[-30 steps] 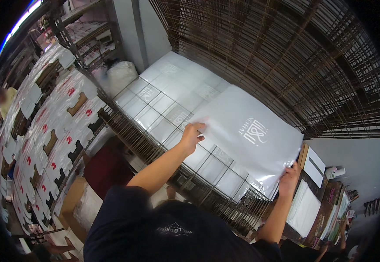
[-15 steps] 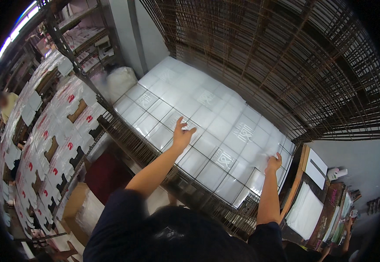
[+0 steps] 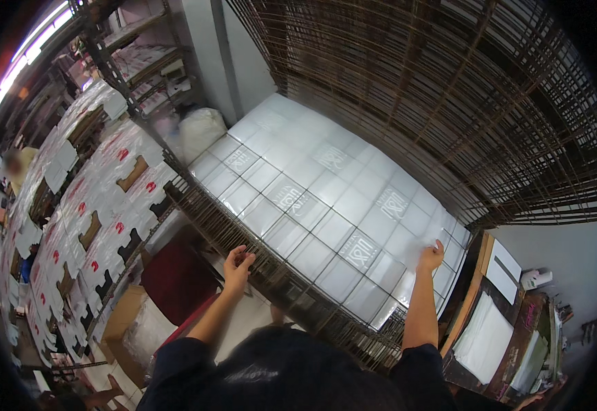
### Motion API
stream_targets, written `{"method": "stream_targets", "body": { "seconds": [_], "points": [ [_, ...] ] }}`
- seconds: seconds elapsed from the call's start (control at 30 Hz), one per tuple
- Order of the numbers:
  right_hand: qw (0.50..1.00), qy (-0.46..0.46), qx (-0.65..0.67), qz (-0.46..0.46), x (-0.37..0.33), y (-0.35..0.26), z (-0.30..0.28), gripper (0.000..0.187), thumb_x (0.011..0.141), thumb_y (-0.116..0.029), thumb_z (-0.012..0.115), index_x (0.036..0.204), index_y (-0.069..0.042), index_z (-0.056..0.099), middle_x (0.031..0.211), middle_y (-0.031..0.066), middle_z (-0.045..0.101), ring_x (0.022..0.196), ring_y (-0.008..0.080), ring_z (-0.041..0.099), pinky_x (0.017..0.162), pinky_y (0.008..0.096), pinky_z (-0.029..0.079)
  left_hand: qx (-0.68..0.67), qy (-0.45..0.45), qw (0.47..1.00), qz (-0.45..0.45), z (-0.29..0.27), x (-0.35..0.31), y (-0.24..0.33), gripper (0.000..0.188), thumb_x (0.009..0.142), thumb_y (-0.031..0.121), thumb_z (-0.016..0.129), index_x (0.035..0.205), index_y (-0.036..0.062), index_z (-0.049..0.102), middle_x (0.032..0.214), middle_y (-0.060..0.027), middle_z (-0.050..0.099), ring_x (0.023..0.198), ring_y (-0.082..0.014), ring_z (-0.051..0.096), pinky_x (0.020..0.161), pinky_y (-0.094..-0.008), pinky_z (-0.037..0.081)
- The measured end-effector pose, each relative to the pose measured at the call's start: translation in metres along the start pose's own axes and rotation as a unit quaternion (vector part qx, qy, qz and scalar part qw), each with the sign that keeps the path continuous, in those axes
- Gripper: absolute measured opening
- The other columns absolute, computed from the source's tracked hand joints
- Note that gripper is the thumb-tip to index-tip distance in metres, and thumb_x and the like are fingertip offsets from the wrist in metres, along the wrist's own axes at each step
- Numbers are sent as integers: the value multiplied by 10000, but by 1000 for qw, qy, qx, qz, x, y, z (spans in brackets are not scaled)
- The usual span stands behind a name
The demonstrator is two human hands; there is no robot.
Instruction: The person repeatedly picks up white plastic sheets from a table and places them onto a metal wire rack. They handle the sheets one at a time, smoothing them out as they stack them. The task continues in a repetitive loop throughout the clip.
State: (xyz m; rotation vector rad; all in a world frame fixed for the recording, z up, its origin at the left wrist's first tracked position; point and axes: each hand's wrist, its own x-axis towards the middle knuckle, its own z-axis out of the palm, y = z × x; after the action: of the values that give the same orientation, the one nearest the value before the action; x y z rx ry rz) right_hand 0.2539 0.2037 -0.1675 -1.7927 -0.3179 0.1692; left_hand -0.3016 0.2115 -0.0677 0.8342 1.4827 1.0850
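Translucent white plastic sheets (image 3: 298,243) with white printed designs lie spread over a wire-grid rack tray, its square wires showing through them. My right hand (image 3: 431,257) is closed at the right end of the sheets, its fingers pinched on a plastic sheet that creases beside it. My left hand (image 3: 238,266) hovers by the tray's front-left edge (image 3: 223,222), fingers loosely curled and apart, holding nothing visible. Below the top tray, more wire trays show along the front edge.
Raised wire trays (image 3: 408,89) lean up behind the sheets. On the left, shelves carry printed plastic sheets (image 3: 100,205) and a person (image 3: 21,168) stands beyond. A maroon chair (image 3: 175,281) and cardboard box (image 3: 124,325) sit low left. A wooden-edged table (image 3: 459,301) stands right.
My left hand has drawn back from above the sheets to the tray's front-left edge, its fingers curling more. My right hand stays at the right end. The view has shifted slightly.
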Motion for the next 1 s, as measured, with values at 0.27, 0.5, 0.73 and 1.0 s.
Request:
{"method": "stream_targets", "body": {
  "seconds": [0.27,0.5,0.73,1.0],
  "points": [
    [999,-33,28,30,-1,-28,-4,428,682,35,505,1096,-32,590,834,98,596,654,178,582,567,289,490,-9,-6,1000,8,-13,-8,-8,399,789,198,673,1149,96,536,909,22,572,784,-77,522,597,-224,405],
    [999,-4,-41,12,16,-11,-2,430,682,24,501,1094,-44,606,872,121,613,732,212,592,668,312,486,-2,-34,999,-7,-4,-11,0,363,823,174,625,1165,100,530,958,11,564,840,-93,512,669,-247,404],
    [987,-6,-156,-43,-3,-41,10,377,706,-15,543,1074,-48,616,933,140,627,788,253,609,692,332,485,4,-2,1000,-9,-24,-14,-11,376,799,193,670,1135,85,540,926,-1,603,831,-96,545,637,-239,438],
    [926,-106,-84,-353,-121,-120,9,312,794,-49,541,1104,-36,572,956,134,607,796,256,593,737,335,481,104,-29,985,136,0,-24,-25,474,778,293,689,1164,69,530,1082,-141,581,972,-244,578,830,-337,470]
  ]
}}
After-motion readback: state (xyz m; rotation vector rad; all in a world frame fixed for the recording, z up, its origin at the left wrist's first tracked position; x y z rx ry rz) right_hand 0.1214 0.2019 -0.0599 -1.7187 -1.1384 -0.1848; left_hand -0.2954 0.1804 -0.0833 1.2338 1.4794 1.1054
